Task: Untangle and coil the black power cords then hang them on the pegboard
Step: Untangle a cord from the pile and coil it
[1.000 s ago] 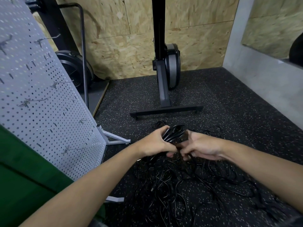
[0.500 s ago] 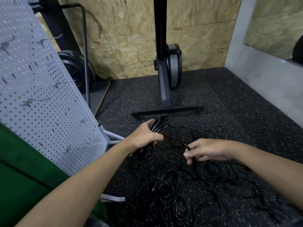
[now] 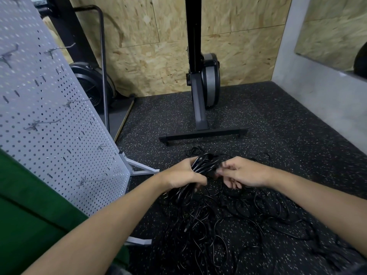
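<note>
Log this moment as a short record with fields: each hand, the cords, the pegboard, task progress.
left hand: grips a coiled bundle of black cord
right hand: pinches the coiled bundle at its right end
loose cords: tangled pile on the speckled floor, below the hands
pegboard: stands at left; visible hooks carry nothing
progress: one coil in hand, none hung yet

Speckled rubber floor [image 3: 278, 124], tangled black cords [image 3: 228, 221], machine stand [image 3: 202, 134]
</note>
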`<state>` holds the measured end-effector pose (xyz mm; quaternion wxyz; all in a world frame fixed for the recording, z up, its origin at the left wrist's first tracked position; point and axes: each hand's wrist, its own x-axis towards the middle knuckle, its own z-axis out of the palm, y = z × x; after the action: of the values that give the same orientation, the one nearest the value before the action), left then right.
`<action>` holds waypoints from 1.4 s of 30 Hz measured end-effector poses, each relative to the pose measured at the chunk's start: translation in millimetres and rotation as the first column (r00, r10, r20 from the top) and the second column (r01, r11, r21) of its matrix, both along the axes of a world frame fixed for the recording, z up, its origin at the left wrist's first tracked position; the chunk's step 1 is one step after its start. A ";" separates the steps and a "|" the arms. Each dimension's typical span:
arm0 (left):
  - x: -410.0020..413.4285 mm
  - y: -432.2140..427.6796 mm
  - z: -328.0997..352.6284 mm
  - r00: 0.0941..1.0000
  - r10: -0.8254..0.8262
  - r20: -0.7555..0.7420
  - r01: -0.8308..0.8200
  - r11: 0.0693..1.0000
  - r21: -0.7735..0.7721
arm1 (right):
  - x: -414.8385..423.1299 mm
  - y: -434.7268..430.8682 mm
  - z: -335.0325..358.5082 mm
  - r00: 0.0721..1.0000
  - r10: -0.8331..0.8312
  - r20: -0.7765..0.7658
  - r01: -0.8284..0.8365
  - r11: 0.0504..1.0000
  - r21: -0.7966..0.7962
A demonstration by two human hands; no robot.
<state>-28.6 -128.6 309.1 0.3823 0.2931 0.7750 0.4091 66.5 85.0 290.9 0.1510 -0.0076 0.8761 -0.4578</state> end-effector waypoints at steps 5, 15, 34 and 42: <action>-2.4 1.3 0.7 0.997 0.018 -0.078 -0.019 1.000 -0.013 | 1.9 5.5 6.3 0.995 -0.078 0.065 0.085 0.991 -0.102; -8.5 -9.9 1.0 0.945 0.030 -0.324 -0.056 0.996 -0.073 | 14.0 39.5 -1.7 0.954 0.059 0.294 -0.135 0.960 0.244; 1.9 -1.4 -5.0 0.883 0.319 -0.343 -0.288 0.947 0.140 | 2.1 -18.4 2.0 0.976 -0.122 -0.182 0.126 0.992 0.007; 5.0 0.4 -3.1 0.906 0.301 -0.299 -0.273 0.953 0.133 | 10.0 -35.8 18.9 0.984 -0.157 -0.086 0.128 0.953 -0.273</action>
<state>-23.7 -128.2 305.9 0.1757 0.2540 0.8418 0.4426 76.6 49.2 309.9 0.0683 0.0111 0.8116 -0.5802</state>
